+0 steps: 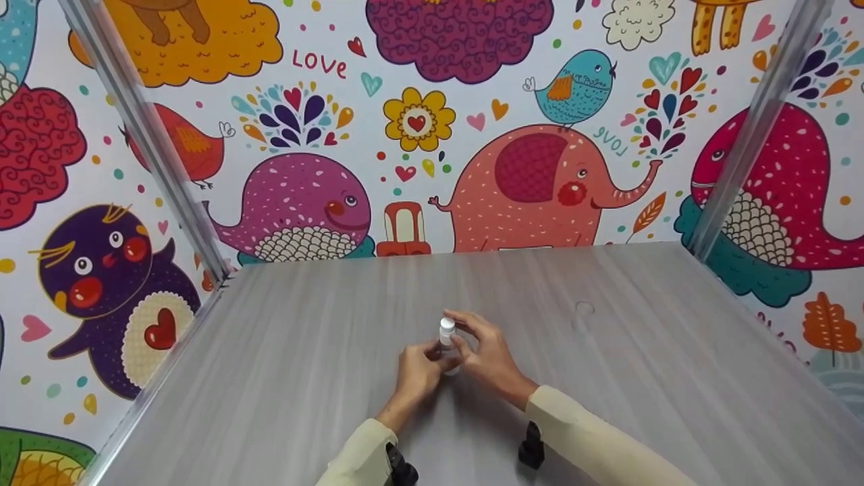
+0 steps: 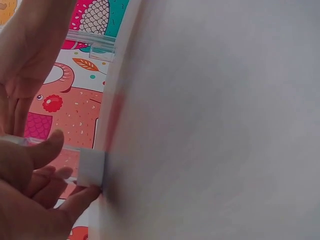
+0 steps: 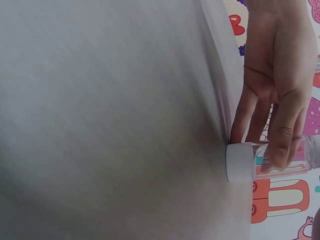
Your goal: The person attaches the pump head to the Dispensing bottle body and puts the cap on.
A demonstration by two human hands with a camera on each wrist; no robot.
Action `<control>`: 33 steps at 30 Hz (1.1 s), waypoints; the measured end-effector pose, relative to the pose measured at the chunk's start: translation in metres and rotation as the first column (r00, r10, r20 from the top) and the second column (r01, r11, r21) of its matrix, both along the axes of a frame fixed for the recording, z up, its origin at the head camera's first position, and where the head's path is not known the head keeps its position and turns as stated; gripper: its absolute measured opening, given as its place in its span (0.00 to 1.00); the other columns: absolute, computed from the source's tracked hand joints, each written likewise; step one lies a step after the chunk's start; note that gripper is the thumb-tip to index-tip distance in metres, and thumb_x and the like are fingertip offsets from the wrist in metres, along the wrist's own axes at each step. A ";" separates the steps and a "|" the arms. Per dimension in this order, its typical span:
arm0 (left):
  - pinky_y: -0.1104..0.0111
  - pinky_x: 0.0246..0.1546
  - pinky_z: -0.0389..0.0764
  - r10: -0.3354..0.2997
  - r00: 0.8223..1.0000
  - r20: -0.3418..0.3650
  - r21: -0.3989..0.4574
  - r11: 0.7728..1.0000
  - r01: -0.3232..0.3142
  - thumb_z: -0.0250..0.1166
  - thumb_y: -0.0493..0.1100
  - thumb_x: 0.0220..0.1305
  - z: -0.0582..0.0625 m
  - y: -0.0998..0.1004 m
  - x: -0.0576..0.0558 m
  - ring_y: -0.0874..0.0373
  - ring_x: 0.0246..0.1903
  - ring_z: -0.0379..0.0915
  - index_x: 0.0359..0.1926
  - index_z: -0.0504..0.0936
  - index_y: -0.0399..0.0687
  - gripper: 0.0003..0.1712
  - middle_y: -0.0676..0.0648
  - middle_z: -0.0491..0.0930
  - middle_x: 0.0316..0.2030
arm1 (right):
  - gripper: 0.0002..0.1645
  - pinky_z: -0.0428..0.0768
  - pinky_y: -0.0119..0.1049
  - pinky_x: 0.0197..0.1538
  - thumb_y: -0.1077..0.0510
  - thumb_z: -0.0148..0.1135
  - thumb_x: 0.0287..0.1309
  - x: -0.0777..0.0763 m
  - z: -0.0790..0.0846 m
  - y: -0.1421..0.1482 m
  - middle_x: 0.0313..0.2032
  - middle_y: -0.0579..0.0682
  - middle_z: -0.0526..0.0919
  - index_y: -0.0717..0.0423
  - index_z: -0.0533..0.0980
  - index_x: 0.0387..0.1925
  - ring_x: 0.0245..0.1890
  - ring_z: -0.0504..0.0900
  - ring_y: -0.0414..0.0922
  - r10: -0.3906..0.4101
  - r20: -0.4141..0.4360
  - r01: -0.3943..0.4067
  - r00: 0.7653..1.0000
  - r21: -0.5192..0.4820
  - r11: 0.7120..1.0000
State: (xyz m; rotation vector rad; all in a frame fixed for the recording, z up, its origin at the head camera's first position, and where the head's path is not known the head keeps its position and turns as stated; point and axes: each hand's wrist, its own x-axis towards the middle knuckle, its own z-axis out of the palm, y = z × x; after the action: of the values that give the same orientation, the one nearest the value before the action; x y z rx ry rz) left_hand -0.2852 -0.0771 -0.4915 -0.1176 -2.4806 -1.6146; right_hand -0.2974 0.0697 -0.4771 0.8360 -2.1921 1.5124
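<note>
Bottle (image 1: 445, 337): small, clear, between both hands, mid-table side to side, on the near half of the table (image 1: 324, 324). Stands upright, long axis vertical, white base (image 3: 240, 162) down on the tabletop, white cap (image 1: 447, 323) up.

Left hand (image 1: 418, 371): comes in from the near left, holds the lower part. Right wrist view shows a digit laid across the clear body (image 3: 299, 164) and another fingertip down beside the base.

Right hand (image 1: 491, 354): comes in from the near right, curled round the upper part. Thumb at the neck on the right side, index finger arched to the far side of the cap. Can't tell how firm that hold is; right wrist view catches only a sliver of this hand.

Key relation: hands are stacked along the bottle's axis, left low, right high, with the bottle in the gap between the two palms. Neither is nearer; both are at it. Cap sits in line with the body, no tilt that I can see.

Rest: clear container (image 1: 581, 318) on the table, right of the bottle and a bit farther off, well apart from both hands. Printed wall (image 1: 418, 172) behind the far edge.
</note>
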 end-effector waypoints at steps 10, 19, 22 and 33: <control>0.68 0.34 0.82 -0.007 0.999 -0.048 -0.027 1.000 0.005 0.77 0.37 0.52 0.002 -0.001 0.000 0.55 0.36 0.84 0.42 0.89 0.35 0.16 0.39 0.89 0.35 | 0.20 0.81 0.40 0.58 0.69 0.63 0.62 -0.002 -0.002 -0.003 0.52 0.56 0.84 0.62 0.78 0.56 0.53 0.84 0.53 -0.019 -0.027 0.017 0.999 -0.072 0.997; 0.65 0.36 0.84 0.012 0.999 -0.047 -0.024 1.000 -0.014 0.76 0.36 0.52 0.002 0.000 0.001 0.52 0.38 0.86 0.42 0.88 0.35 0.15 0.39 0.89 0.37 | 0.24 0.81 0.42 0.58 0.64 0.67 0.61 -0.002 -0.005 -0.002 0.53 0.56 0.84 0.61 0.76 0.59 0.52 0.84 0.51 -0.025 -0.010 0.024 1.000 -0.081 0.996; 0.66 0.35 0.84 0.014 0.999 -0.030 -0.008 1.000 -0.014 0.76 0.37 0.53 0.001 0.000 0.001 0.54 0.37 0.85 0.42 0.88 0.36 0.15 0.39 0.89 0.37 | 0.26 0.81 0.43 0.59 0.61 0.69 0.60 -0.002 -0.004 -0.001 0.54 0.57 0.83 0.59 0.76 0.60 0.53 0.84 0.51 -0.036 0.022 0.038 0.999 -0.087 0.996; 0.70 0.33 0.84 0.006 1.000 0.031 0.056 0.998 -0.008 0.76 0.37 0.53 0.000 0.001 0.001 0.61 0.31 0.82 0.40 0.89 0.37 0.12 0.41 0.89 0.33 | 0.30 0.73 0.47 0.68 0.60 0.69 0.61 0.001 0.004 -0.001 0.60 0.59 0.80 0.59 0.73 0.64 0.63 0.78 0.54 -0.006 0.171 0.029 0.985 -0.134 0.991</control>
State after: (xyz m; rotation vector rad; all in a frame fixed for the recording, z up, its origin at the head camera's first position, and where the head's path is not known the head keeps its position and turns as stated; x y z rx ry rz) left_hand -0.2842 -0.0756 -0.4912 -0.0771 -2.4529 -1.6933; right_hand -0.2961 0.0689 -0.4728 0.6637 -2.1765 1.7608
